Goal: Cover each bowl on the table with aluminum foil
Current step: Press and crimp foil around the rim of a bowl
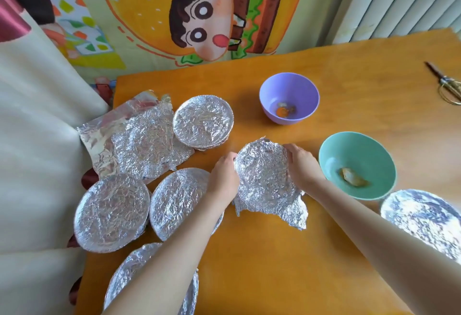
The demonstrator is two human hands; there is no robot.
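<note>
A crumpled foil sheet [264,180] lies over a bowl at the table's middle, its loose edge trailing toward me. My left hand [223,177] grips the foil at the bowl's left side and my right hand [301,167] grips it at the right side, fingers curled round the rim. Uncovered stand a purple bowl [289,90] with orange food and a teal bowl [374,150] with a yellowish piece. Foil-covered bowls sit at the back [203,121], left [112,212], beside my left forearm [179,197], near my left elbow [132,274] and at the right edge [424,217].
Loose crumpled foil sheets [134,140] lie at the back left of the orange table [262,264]. A whisk with a dark handle [446,85] rests at the far right. A cream cloth [32,140] borders the table's left side.
</note>
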